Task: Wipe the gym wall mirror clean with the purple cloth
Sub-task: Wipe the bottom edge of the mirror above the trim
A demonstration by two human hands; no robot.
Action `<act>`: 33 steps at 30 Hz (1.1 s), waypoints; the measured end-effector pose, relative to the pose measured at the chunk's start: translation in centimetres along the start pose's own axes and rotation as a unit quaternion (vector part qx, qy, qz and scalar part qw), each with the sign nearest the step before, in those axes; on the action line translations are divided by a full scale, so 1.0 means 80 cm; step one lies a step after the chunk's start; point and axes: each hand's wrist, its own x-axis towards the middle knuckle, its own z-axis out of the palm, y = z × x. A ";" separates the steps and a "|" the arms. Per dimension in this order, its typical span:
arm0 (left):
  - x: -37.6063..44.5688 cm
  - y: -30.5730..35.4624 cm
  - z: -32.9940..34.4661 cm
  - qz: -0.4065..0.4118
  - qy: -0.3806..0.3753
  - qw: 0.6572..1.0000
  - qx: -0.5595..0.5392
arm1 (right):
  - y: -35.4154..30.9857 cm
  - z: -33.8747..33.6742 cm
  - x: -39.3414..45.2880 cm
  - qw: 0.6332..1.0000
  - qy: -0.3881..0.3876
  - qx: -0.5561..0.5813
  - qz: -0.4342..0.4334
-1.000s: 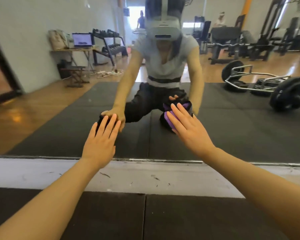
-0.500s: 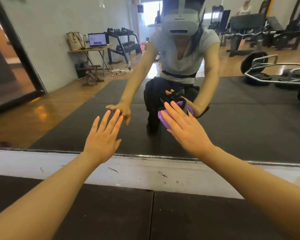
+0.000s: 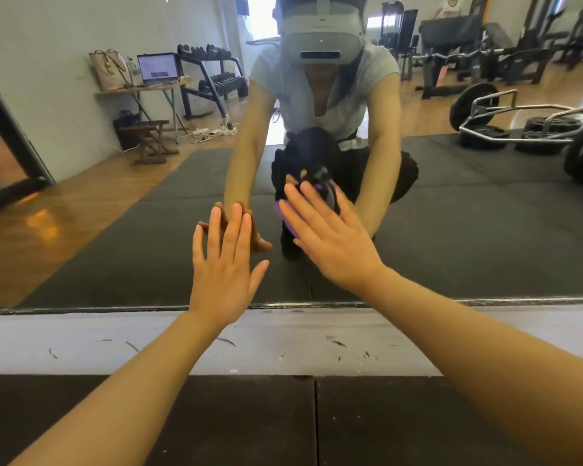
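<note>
The wall mirror [image 3: 115,237] fills the upper part of the head view, its lower edge running just above a scuffed white wall strip. My right hand [image 3: 330,237] lies flat against the glass with the purple cloth [image 3: 285,220] pressed under the palm; only the cloth's left edge and a bit near the fingertips show. My left hand [image 3: 224,267] rests flat on the glass to the left, fingers spread, holding nothing. My own reflection crouches in the mirror behind both hands.
A white wall strip [image 3: 81,341] with dark scuffs runs below the mirror. A black floor mat [image 3: 249,422] lies beneath my arms. Reflected in the mirror are a table with a laptop, a dumbbell rack, a trap bar with plates and weight machines.
Both hands slid up the glass. My right hand with the cloth moved up and a little right. The view has moved closer to the mirror.
</note>
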 end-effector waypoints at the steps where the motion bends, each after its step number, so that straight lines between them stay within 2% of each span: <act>1: 0.001 0.002 0.006 -0.003 0.015 1.000 -0.006 | -0.007 0.006 -0.016 1.000 -0.022 -0.002 -0.018; 4: 0.004 0.004 0.021 -0.008 0.055 0.998 -0.016 | -0.035 0.022 -0.075 0.995 -0.080 -0.015 -0.063; 9: 0.005 -0.001 0.038 0.000 0.080 0.997 -0.021 | -0.068 0.037 -0.132 0.979 -0.174 -0.028 -0.103; 12: 0.004 -0.002 0.040 0.005 0.089 0.996 -0.029 | -0.046 0.025 -0.108 0.985 -0.131 -0.039 -0.106; 16: 0.005 0.001 0.044 -0.001 0.101 0.994 -0.044 | 0.014 -0.012 -0.023 0.997 0.027 -0.015 0.067; 18: 0.006 0.003 0.045 -0.003 0.107 0.993 -0.054 | 0.036 -0.026 0.001 0.992 0.041 -0.011 0.122; 20: 0.006 0.003 0.046 -0.005 0.111 0.992 -0.059 | 0.041 -0.025 0.000 0.990 0.028 -0.018 0.139; 25: 0.006 0.002 0.049 -0.002 0.109 0.992 -0.058 | 0.004 0.001 -0.079 0.995 -0.027 -0.029 0.097; 29: 0.006 0.000 0.049 -0.002 0.104 0.993 -0.054 | -0.023 0.009 -0.159 0.990 -0.125 -0.062 0.030; 33: 0.006 -0.001 0.051 0.001 0.110 0.993 -0.048 | -0.004 0.000 -0.149 0.990 -0.127 -0.070 0.001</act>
